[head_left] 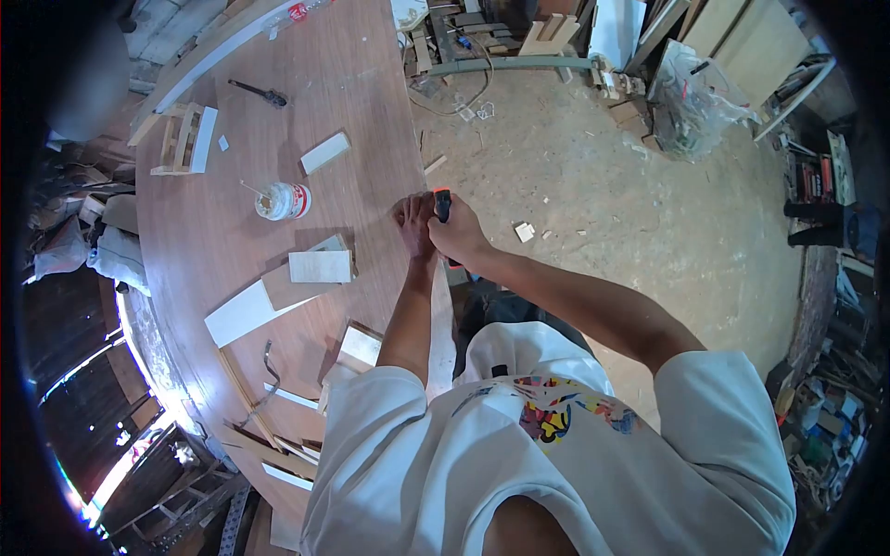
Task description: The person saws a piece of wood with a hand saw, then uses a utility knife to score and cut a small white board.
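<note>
My right hand (461, 232) is wrapped round a black-and-orange tool (443, 206). Its orange end shows above the fist and another bit of orange below; the kind of tool cannot be made out. My left hand (414, 225) is right beside it at the table's edge, fingers curled down and knuckles up, touching or nearly touching the right hand. Whatever lies under those fingers is hidden. To the left on the brown table (362, 102) stand a white-faced block (325, 153) and an open white jar (283, 201) with a red label and a thin stick in it.
White-faced boards (246, 313) and a small block (321, 267) lie nearer me. A black-handled tool (258, 93) and a small wooden frame (185, 139) are farther off. Scraps litter the floor (593, 185); a plastic bag (695, 107) and panels stand at the far right.
</note>
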`<state>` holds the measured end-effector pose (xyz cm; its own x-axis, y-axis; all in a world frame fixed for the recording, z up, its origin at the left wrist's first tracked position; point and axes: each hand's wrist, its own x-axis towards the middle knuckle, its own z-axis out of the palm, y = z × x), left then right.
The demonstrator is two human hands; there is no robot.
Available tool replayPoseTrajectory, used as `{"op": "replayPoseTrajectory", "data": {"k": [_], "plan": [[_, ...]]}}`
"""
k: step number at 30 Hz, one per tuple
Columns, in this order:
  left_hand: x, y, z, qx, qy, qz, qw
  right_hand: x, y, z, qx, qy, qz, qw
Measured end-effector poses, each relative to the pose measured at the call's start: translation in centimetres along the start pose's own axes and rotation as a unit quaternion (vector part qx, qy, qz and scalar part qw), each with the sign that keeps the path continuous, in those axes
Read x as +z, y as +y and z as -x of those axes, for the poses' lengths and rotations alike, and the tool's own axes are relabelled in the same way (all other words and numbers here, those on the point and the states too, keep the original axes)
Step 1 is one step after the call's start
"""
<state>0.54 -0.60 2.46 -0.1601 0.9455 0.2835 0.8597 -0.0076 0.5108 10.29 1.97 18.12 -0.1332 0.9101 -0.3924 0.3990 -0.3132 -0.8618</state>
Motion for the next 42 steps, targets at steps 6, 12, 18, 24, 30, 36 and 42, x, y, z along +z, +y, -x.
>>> {"op": "replayPoseTrajectory", "data": {"k": [6, 12, 18, 24, 30, 36, 42], "plan": [[-0.4, 0.3, -0.5, 0.011, -0.004, -0.027, 1.000, -4.1, -5.8, 0.8, 0.155, -0.130, -0.184, 0.962], [1.1, -0.9, -0.3, 0.017, 0.005, -0.034, 0.999, -5.8, -6.3, 2.6, 0.173, -0.117, -0.183, 0.961], [0.8, -0.8, -0.1, -0.009, -0.011, -0.004, 1.000, -4.8, -8.3, 2.8, 0.182, -0.115, -0.156, 0.964], [1.4, -1.1, 0.3, 0.000, 0.011, -0.012, 1.000, 0.6, 4.3, 0.1, -0.108, 0.036, 0.012, 0.993], [0.1, -0.3, -0.2, 0.016, 0.017, 0.055, 0.998, 2.9, 6.3, -2.1, -0.072, 0.038, -0.016, 0.997], [1.0, -0.7, 0.1, -0.017, 0.008, -0.015, 1.000, 2.5, 5.0, -1.5, -0.019, 0.029, 0.011, 0.999], [0.3, -0.1, -0.1, -0.016, 0.004, 0.009, 1.000, 0.4, 1.6, 1.0, 0.009, -0.020, -0.018, 1.000]]}}
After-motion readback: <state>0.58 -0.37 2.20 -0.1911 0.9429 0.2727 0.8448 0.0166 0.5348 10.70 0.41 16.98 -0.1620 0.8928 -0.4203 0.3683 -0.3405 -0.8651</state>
